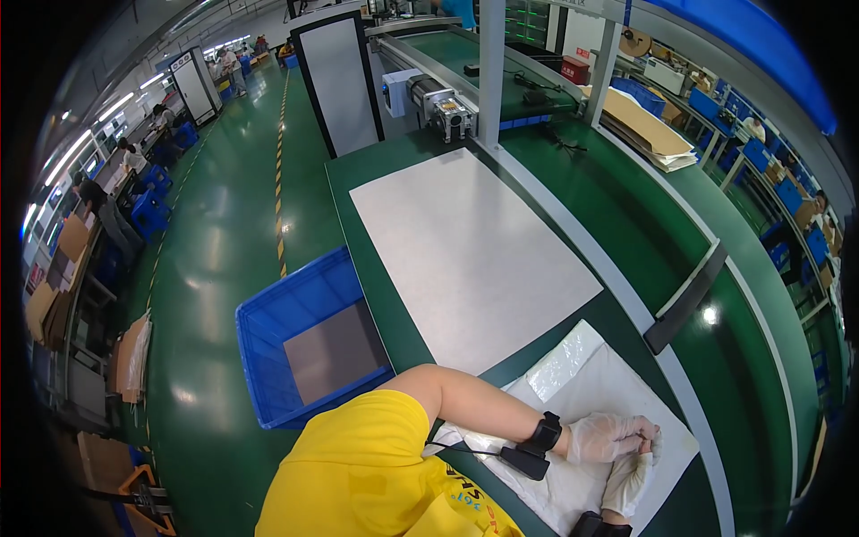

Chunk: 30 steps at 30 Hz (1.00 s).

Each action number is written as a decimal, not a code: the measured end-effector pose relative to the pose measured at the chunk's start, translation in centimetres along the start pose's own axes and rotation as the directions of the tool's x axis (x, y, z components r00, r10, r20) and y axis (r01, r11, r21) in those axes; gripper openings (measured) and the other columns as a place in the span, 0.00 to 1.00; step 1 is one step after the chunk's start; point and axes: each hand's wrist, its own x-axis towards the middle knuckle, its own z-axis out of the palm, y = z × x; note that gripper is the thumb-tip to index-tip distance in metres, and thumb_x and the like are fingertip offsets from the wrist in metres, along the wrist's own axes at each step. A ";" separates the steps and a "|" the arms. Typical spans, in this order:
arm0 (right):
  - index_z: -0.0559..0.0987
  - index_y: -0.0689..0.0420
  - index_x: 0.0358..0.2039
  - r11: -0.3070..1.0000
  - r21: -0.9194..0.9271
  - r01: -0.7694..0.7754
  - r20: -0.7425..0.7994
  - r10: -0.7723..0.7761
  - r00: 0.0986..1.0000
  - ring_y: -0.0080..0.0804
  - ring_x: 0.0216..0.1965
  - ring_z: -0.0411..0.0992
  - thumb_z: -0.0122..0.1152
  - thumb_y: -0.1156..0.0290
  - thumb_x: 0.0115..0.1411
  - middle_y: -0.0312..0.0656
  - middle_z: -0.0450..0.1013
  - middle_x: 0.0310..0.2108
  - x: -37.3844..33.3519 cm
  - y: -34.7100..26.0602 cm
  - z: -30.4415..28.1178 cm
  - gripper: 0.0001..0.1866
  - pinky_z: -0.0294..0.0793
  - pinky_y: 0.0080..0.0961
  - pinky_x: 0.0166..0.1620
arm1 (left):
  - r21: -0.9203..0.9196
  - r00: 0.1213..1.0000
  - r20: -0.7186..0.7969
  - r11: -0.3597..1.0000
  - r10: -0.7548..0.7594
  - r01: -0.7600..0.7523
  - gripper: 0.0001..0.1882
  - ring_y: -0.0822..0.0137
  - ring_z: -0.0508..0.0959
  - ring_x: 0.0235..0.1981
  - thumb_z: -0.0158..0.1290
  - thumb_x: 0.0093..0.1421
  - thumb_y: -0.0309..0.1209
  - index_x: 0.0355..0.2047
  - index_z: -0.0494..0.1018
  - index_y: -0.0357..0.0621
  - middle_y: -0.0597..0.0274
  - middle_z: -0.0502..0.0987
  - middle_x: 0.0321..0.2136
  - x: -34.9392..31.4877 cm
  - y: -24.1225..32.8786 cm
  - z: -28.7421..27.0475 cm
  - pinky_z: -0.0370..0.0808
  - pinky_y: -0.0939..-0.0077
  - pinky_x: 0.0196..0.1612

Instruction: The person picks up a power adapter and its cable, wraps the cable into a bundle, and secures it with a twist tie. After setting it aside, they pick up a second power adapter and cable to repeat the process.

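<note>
Both my hands wear thin whitish gloves and meet over the right part of a flat white sheet pack with clear plastic film on it. My left hand reaches across from the left, its fingers closed and pinched together at the tips. Against those fingertips lies my right hand, coming up from the lower edge with its fingers bent closed. Whatever is between the fingers is too small or hidden to make out. A black strap with a small box sits on my left wrist.
A large white sheet lies on the green table ahead. Left of the table stands a blue bin holding a grey-brown sheet. A metal post and rail run along the right. A conveyor stands beyond.
</note>
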 end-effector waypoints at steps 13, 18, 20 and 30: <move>0.62 0.61 0.60 1.000 -0.004 -0.004 0.012 0.004 1.000 0.35 0.60 0.61 0.49 0.70 0.67 0.45 0.62 0.58 0.1 0.0 -0.4 0.22 0.60 0.33 0.64 | 0.002 1.000 -0.016 1.000 -0.004 0.004 0.08 0.55 0.78 0.46 0.45 0.65 0.32 0.43 0.68 0.47 0.61 0.78 0.45 0.0 0.1 0.1 0.72 0.70 0.49; 0.63 0.60 0.60 1.000 -0.007 -0.003 0.008 0.003 1.000 0.34 0.60 0.61 0.49 0.70 0.67 0.42 0.62 0.58 0.1 0.1 -0.5 0.22 0.60 0.32 0.63 | 0.020 0.999 -0.022 0.999 -0.026 0.026 0.09 0.55 0.77 0.47 0.45 0.65 0.32 0.44 0.68 0.48 0.60 0.77 0.48 0.0 0.2 0.1 0.72 0.70 0.50; 0.63 0.59 0.59 1.000 -0.002 -0.004 0.011 0.004 1.000 0.33 0.60 0.61 0.49 0.70 0.67 0.42 0.62 0.58 0.1 0.1 -0.5 0.21 0.61 0.32 0.63 | 0.017 1.000 -0.021 1.000 -0.014 0.014 0.09 0.55 0.78 0.46 0.45 0.65 0.33 0.45 0.68 0.49 0.61 0.78 0.46 0.0 0.3 0.1 0.72 0.70 0.49; 0.65 0.59 0.57 1.000 0.014 -0.008 0.018 0.008 1.000 0.32 0.59 0.62 0.49 0.71 0.67 0.41 0.63 0.57 0.1 -0.1 -0.2 0.19 0.61 0.31 0.62 | -0.010 1.000 0.006 1.000 -0.029 0.029 0.08 0.56 0.78 0.45 0.45 0.65 0.32 0.44 0.68 0.49 0.63 0.79 0.42 0.1 0.9 -0.2 0.72 0.70 0.49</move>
